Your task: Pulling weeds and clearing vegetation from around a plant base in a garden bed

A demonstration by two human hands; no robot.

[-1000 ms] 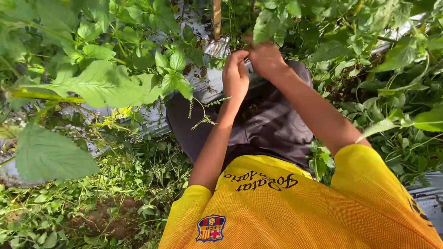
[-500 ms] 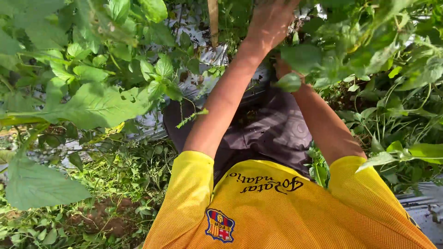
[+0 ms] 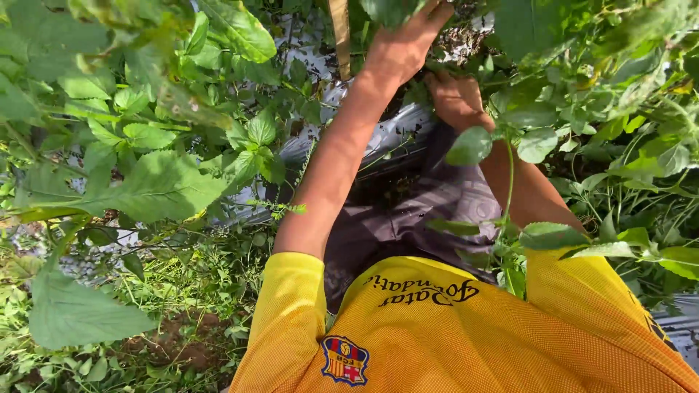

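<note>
I look down my yellow shirt [image 3: 437,342] at both arms stretched forward into leafy green vines. My left hand [image 3: 404,40] is raised into the foliage at the top, next to a pale bamboo stake [image 3: 339,36]; its fingertips are hidden by a large leaf [image 3: 393,9]. Lower and to the right, my right hand [image 3: 455,98] is pressed in among stems and leaves, its fingers buried. What either hand holds cannot be seen. A dark cloth bag or apron [image 3: 422,204] hangs in front of my waist.
Silver plastic mulch [image 3: 320,145] covers the raised bed under the vines. Broad leaves [image 3: 160,189] crowd the left side, and more vine leaves [image 3: 626,145] fill the right. Weeds and bare brown soil [image 3: 175,342] lie at lower left.
Both hands were together near chest height a second ago. My left hand has since risen up into the leaves by the stake, and my right hand has pushed forward into the foliage.
</note>
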